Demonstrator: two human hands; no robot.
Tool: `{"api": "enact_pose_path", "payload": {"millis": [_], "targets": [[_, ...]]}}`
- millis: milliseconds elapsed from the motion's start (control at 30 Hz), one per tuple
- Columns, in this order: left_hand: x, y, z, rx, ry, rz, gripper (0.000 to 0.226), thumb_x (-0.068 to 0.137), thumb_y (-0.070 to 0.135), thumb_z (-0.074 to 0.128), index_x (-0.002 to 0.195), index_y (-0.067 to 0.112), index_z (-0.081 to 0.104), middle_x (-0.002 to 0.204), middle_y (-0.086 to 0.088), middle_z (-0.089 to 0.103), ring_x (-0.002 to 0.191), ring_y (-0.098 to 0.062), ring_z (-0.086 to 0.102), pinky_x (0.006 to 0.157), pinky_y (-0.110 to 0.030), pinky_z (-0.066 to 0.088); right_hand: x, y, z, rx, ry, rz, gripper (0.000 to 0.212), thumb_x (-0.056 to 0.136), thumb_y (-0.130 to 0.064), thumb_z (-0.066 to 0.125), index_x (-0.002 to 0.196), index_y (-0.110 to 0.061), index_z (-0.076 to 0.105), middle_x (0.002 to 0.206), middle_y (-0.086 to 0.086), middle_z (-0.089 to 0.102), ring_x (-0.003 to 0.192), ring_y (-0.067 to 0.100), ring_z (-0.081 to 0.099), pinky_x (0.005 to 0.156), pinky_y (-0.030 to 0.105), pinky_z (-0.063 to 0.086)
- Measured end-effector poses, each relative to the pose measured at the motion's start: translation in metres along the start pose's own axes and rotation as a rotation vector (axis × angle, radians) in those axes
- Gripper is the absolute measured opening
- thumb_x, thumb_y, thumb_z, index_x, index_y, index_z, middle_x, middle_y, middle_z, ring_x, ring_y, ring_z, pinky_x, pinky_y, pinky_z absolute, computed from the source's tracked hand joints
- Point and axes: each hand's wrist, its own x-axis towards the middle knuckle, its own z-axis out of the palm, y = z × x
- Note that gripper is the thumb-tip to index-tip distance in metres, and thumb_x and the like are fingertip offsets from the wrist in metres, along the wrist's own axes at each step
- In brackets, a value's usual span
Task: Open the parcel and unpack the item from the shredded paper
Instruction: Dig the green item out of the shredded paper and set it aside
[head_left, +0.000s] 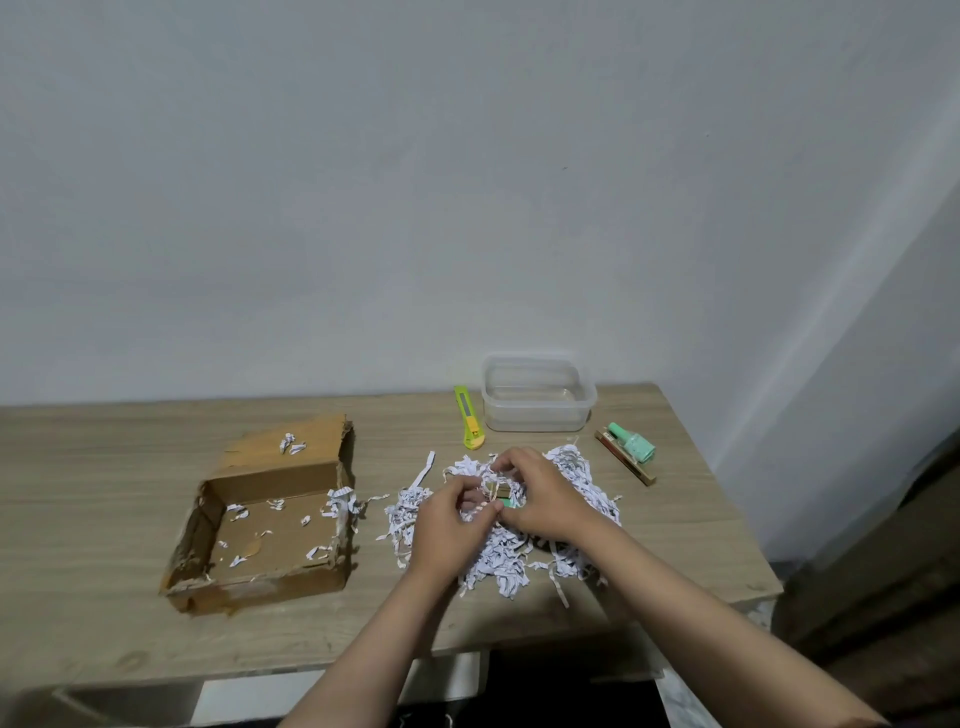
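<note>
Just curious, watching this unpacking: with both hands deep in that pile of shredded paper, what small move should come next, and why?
Probably lift the small item clear of the shreds. Both hands, left and right, are closed around something gold and green in the middle of the pile, strips still cling to it, and the box already holds only scraps.

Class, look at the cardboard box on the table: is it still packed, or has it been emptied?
Nearly emptied. The cardboard box lies open with only stray scraps on its floor; the shredded paper is heaped beside it.
</note>
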Motion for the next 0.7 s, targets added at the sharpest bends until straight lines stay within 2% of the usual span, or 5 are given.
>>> {"api": "enact_pose_path", "payload": {"millis": [100,233,333,500,700], "targets": [[0.004,0.004,0.003,-0.046,0.003,-0.067,0.023,0.071,0.011,0.077,0.087,0.018,0.062,0.070,0.004,0.062,0.064,-0.007,0.058,0.063,-0.015,0.046,-0.002,0.002,0.002,0.002,0.005,-0.003,0.039,0.071,-0.019,0.071,0.106,-0.018,0.054,0.106,-0.003,0.053,0.096,0.007,0.049,0.079,0.003,0.035],[0.007,-0.002,0.004,-0.005,0.019,-0.060,0.014,0.079,0.007,0.069,0.089,0.017,0.067,0.070,0.006,0.063,0.067,-0.012,0.061,0.066,-0.022,0.048,-0.003,0.005,0.002,0.024,0.022,-0.013,0.037,0.068,-0.017,0.070,0.101,-0.018,0.054,0.102,-0.003,0.056,0.093,0.008,0.051,0.077,0.008,0.038],[0.007,-0.006,0.001,0.039,0.046,-0.044,0.008,0.083,0.011,0.066,0.087,0.015,0.072,0.068,0.011,0.065,0.064,-0.004,0.061,0.061,-0.016,0.044,-0.003,0.006,0.003,0.006,0.016,-0.026,0.035,0.069,-0.016,0.069,0.100,-0.018,0.054,0.099,-0.005,0.054,0.091,0.007,0.049,0.075,0.007,0.036],[0.010,-0.011,-0.011,0.005,0.109,-0.053,0.008,0.085,0.016,0.065,0.083,0.020,0.071,0.064,0.003,0.069,0.057,-0.017,0.065,0.058,-0.032,0.054,-0.002,0.005,0.005,-0.012,0.018,-0.037,0.037,0.070,-0.015,0.067,0.104,-0.015,0.055,0.101,-0.004,0.052,0.094,0.008,0.049,0.077,0.008,0.035],[0.011,-0.010,-0.022,0.089,0.209,-0.021,0.014,0.085,0.019,0.067,0.096,0.013,0.072,0.087,-0.002,0.061,0.073,-0.002,0.055,0.061,-0.009,0.038,-0.003,0.003,0.004,-0.035,0.008,-0.044,0.047,0.074,-0.016,0.066,0.119,-0.014,0.052,0.115,-0.001,0.047,0.102,0.007,0.045,0.088,0.015,0.035]]}}
